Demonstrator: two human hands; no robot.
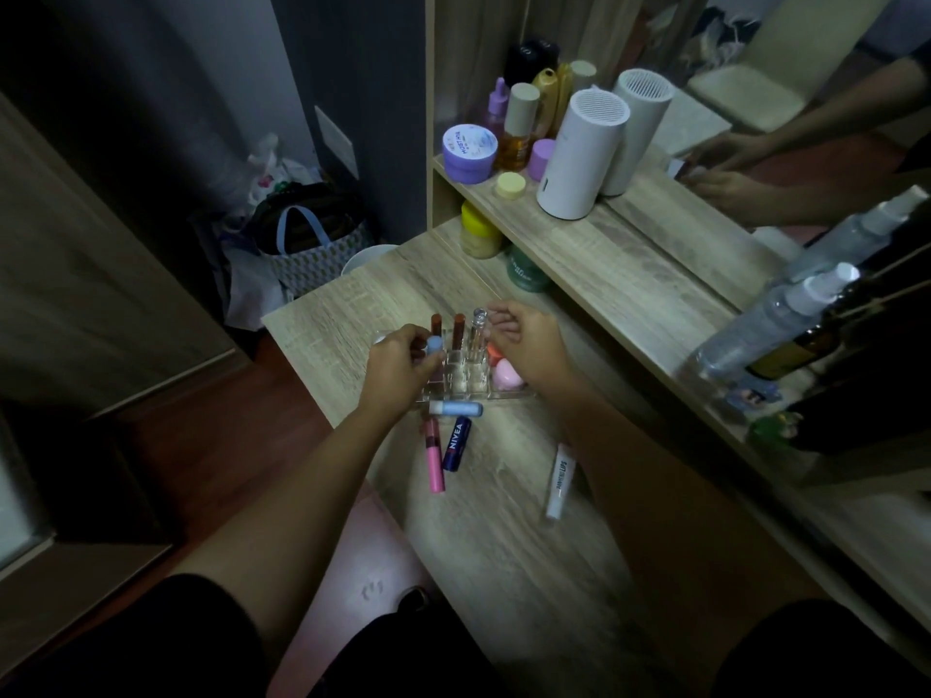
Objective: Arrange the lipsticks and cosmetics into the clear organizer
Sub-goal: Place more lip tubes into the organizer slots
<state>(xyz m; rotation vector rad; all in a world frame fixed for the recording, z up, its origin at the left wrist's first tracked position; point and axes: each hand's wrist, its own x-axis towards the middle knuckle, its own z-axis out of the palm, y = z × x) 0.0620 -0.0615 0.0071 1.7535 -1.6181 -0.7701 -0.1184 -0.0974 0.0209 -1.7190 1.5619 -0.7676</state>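
The clear organizer stands on the wooden table. Two brown lipsticks and a clear tube stand upright in its back slots; pink and orange sponges lie in its right part. My left hand is shut on a light blue capped stick over the organizer's left slots. My right hand hovers over the organizer's right side, fingers loosely curled and empty. In front of the organizer lie a light blue balm, a pink lip gloss, a dark blue Nivea stick and a white tube.
A raised shelf at the back right carries bottles, a purple jar and a white cylinder before a mirror. Spray bottles stand at the right. Jars sit under the shelf. Bags lie on the floor to the left.
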